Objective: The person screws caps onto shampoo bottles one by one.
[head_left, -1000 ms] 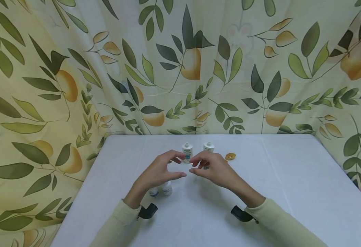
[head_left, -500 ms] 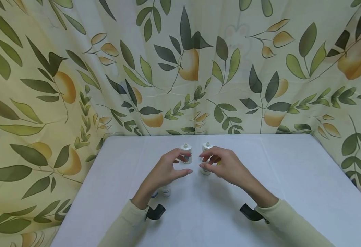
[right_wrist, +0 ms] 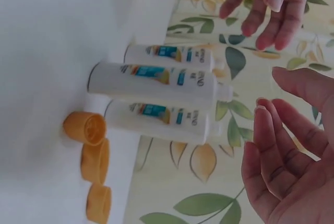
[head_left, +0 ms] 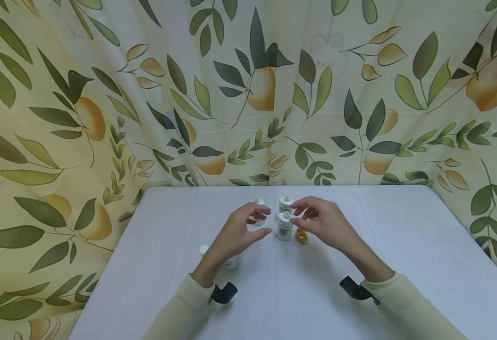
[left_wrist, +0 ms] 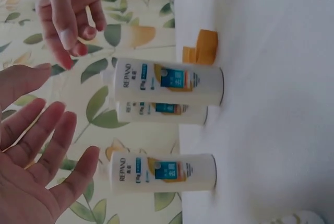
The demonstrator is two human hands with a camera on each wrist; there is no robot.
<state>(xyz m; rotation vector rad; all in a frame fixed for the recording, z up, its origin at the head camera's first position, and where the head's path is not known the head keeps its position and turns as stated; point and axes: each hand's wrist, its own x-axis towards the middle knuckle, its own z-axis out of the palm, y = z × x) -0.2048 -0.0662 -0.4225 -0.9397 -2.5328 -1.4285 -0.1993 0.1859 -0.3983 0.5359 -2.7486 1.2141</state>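
Note:
Three white plastic bottles with bare nozzles stand together: a front bottle (head_left: 284, 230), a back bottle (head_left: 284, 204) and a left bottle (head_left: 258, 220). My left hand (head_left: 240, 232) hovers nearer me than the left bottle, thumb and fingers parted and holding nothing. Beside the front bottle's top is my right hand (head_left: 324, 219), its fingers loosely bent with a gap to the thumb. The right wrist view shows no object in that hand (right_wrist: 292, 156). Three orange caps lie in a row beside the bottles, the nearest cap (right_wrist: 86, 128) with its hollow side showing.
Two more white bottles stand nearer me on the left; my left forearm partly covers them, one bottle (head_left: 230, 263) showing beside it. A white cloth (head_left: 290, 302) covers the table. A leaf-and-fruit patterned curtain (head_left: 248, 141) hangs behind its far edge.
Both hands have shifted to the right, the right hand farther, so the gap between them has widened. The front bottle and nearest orange cap, hidden behind the right hand before, now show.

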